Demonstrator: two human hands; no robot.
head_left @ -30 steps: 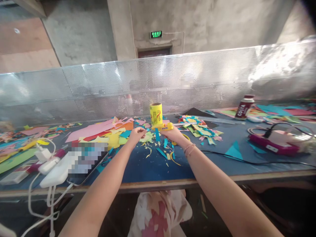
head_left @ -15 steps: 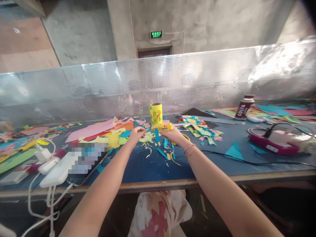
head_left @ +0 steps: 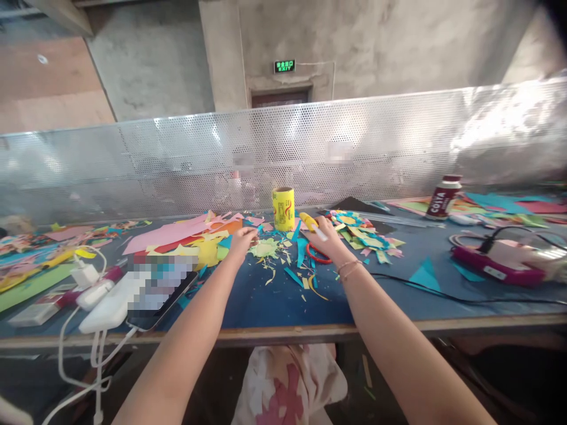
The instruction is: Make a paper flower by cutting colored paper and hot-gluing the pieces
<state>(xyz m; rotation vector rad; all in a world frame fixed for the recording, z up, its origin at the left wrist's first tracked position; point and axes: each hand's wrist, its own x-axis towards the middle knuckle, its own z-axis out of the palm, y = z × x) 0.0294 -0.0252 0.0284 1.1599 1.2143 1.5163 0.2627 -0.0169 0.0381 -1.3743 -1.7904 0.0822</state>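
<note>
My right hand [head_left: 326, 239] is closed round a small yellow glue gun [head_left: 310, 224], which now points up and to the left. Under that wrist lie red-handled scissors [head_left: 317, 254]. My left hand [head_left: 243, 239] is pinched shut at the edge of a pale green paper cut-out [head_left: 264, 248] lying on the blue table [head_left: 270, 301]. Just behind the hands stands a yellow tape roll [head_left: 283, 208]. Loose teal and yellow paper scraps [head_left: 297, 274] are scattered between and in front of both hands.
Pink, orange and yellow sheets [head_left: 177, 235] lie at the left. A phone [head_left: 162, 289], a white power bank [head_left: 110, 304] and cables sit at the front left. A layered paper flower pile [head_left: 361, 231], a bottle [head_left: 443, 196] and a magenta device [head_left: 491, 265] stand right. A perforated metal screen [head_left: 283, 153] backs the table.
My right hand has turned the glue gun from lying level to pointing up and left, and drawn it slightly right. The scissors under it now show. The view shifted a little.
</note>
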